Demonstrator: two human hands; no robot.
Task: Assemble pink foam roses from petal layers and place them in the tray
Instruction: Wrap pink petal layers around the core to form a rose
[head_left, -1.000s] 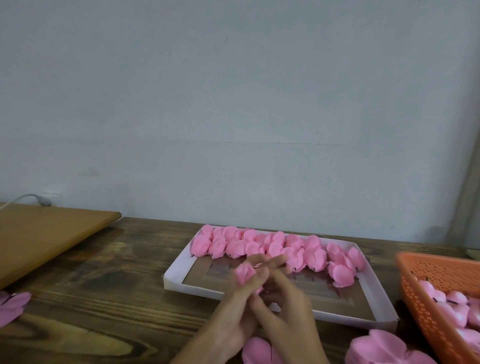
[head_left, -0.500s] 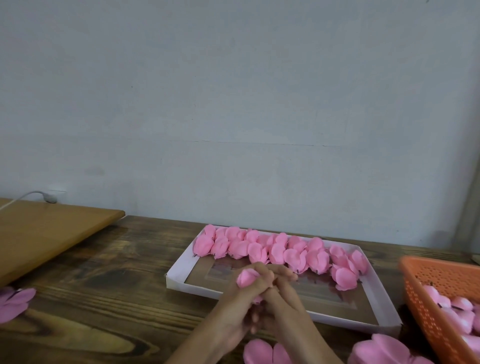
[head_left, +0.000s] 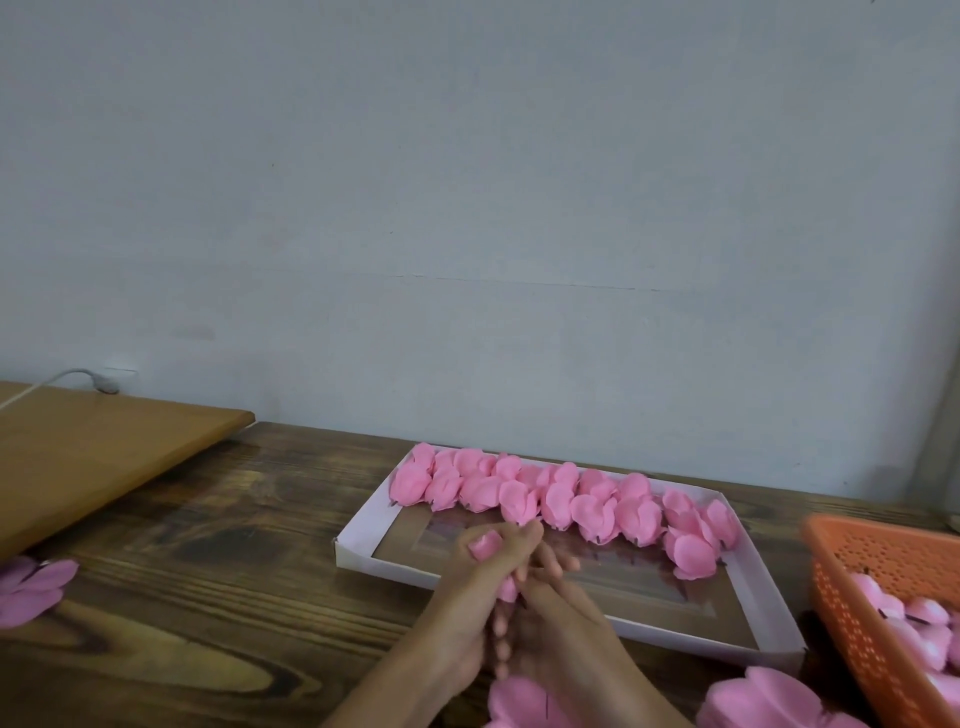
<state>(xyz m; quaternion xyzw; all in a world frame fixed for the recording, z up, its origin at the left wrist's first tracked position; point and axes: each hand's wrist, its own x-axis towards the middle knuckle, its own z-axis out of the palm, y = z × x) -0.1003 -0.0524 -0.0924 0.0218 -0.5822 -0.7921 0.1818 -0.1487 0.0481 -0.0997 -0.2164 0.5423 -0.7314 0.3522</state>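
Both my hands meet in front of the white tray (head_left: 358, 558), over its near left part. My left hand (head_left: 467, 587) wraps its fingers round a small pink foam rose (head_left: 485, 546), whose tip shows between fingers and thumb. My right hand (head_left: 550, 587) presses against it from the right, fingers curled onto the same rose. Several finished pink roses (head_left: 561, 499) line the tray's far side. Flat pink petal layers (head_left: 524, 704) lie on the table below my wrists, with more petal layers (head_left: 763, 701) to their right.
An orange perforated basket (head_left: 852, 582) with pink buds stands at the right edge. Loose pink petals (head_left: 28, 590) lie at the far left. A lighter wooden board (head_left: 93, 447) with a white cable (head_left: 78, 375) sits at the back left. A grey wall stands behind the dark wooden table (head_left: 218, 545).
My hands have closed more tightly round the rose and sunk slightly; less of the rose shows now. The view has shifted a little.
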